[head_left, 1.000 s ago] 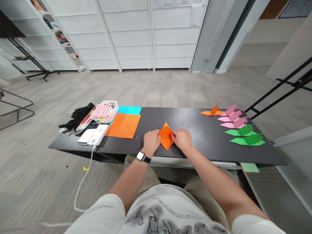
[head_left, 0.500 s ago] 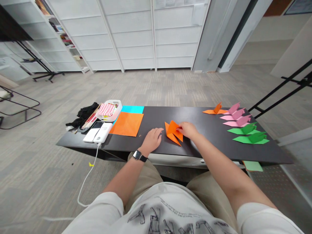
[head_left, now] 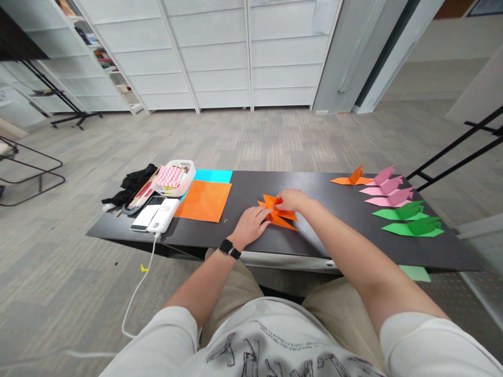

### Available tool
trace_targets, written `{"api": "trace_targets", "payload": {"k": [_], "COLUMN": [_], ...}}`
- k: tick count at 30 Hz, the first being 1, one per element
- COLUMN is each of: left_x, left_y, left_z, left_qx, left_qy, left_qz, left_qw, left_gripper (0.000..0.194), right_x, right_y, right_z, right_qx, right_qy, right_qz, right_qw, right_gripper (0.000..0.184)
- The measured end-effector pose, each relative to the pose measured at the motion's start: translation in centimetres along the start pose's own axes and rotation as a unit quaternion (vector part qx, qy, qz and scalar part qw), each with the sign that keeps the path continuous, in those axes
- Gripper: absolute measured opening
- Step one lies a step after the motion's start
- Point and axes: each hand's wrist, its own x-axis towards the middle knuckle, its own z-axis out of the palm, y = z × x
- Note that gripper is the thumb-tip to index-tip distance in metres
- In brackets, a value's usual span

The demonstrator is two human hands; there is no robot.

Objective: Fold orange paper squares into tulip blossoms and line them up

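Note:
A piece of orange origami paper point(head_left: 286, 222), folded with several pointed flaps, lies on the dark table in front of me. From above and right, my right hand point(head_left: 293, 200) pinches one of its upper flaps. At its left side my left hand point(head_left: 251, 225), with a watch on the wrist, has fingers and thumb closed on the edge; the fingertips partly cover the paper. To the left lies a flat orange sheet point(head_left: 204, 201), partly over a blue sheet point(head_left: 214, 176).
Folded figures stand along the right: an orange one point(head_left: 351, 177), several pink ones point(head_left: 389, 199) and green ones point(head_left: 414, 227). At left are a white basket point(head_left: 191, 173), a black cloth point(head_left: 135, 180) and a white power bank point(head_left: 164, 215) with a cable point(head_left: 139, 293).
My left hand has moved right and now touches the orange folded paper. The paper has turned, and its flaps are spread differently. My right hand has shifted slightly left and up.

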Motion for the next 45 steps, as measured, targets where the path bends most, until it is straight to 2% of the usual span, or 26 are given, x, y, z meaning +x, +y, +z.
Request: {"api": "trace_targets", "payload": {"k": [3,6,8,10,11,13,15,18,22,25,28,35,39,45], "left_x": [0.0,0.4,0.6,1.0,1.1,1.4,1.7,2.2,2.8,3.1,3.1,1.0,0.2,0.3], "left_y": [0.1,0.4,0.7,0.9,1.1,1.3,1.5,1.9,2.6,3.1,3.4,3.9,4.2,4.5], "left_z": [-0.1,-0.1,0.1,0.3,0.5,0.8,1.1,1.8,2.5,2.8,2.7,2.1,2.4,2.7], "left_qx": [0.012,0.029,0.039,0.046,0.048,0.053,0.061,0.073,0.082,0.078,0.062,0.022,0.026,0.045], "left_qy": [-0.015,-0.018,-0.013,-0.010,-0.009,-0.009,-0.009,-0.010,-0.009,-0.003,-0.003,-0.023,-0.012,-0.003], "left_qz": [-0.029,-0.056,-0.071,-0.085,-0.092,-0.105,-0.117,-0.131,-0.159,-0.177,-0.167,-0.064,-0.059,-0.055], "left_qw": [0.999,0.998,0.997,0.995,0.995,0.993,0.991,0.989,0.984,0.981,0.984,0.997,0.998,0.997], "left_gripper": [0.039,0.042,0.043,0.043,0.043,0.043,0.044,0.046,0.045,0.050,0.053,0.032,0.031,0.029], "right_x": [0.0,-1.2,-2.8,-5.1,-6.4,-9.0,-11.3,-13.5,-13.7,-12.8,-11.9,-10.5,-10.1,-10.4], "right_y": [0.0,0.6,1.1,1.3,1.2,0.7,-0.2,-2.1,-3.8,-4.0,-3.5,-1.4,-0.9,-1.6], "right_z": [0.0,0.0,0.4,1.4,2.2,4.2,6.7,10.1,12.2,12.2,11.8,11.2,11.3,11.4], "right_qx": [0.028,0.096,0.137,0.169,0.181,0.197,0.216,0.208,0.140,0.099,0.079,0.084,0.101,0.078], "right_qy": [0.037,0.163,0.280,0.392,0.435,0.479,0.471,0.389,0.322,0.298,0.284,0.281,0.296,0.287], "right_qz": [0.004,0.003,-0.001,0.015,0.032,0.060,0.062,0.018,0.012,0.032,0.031,-0.017,-0.027,-0.026], "right_qw": [0.999,0.982,0.950,0.904,0.881,0.853,0.853,0.897,0.936,0.949,0.955,0.956,0.949,0.955], "right_gripper": [0.040,0.039,0.039,0.038,0.039,0.041,0.039,0.033,0.038,0.044,0.043,0.037,0.038,0.042]}}
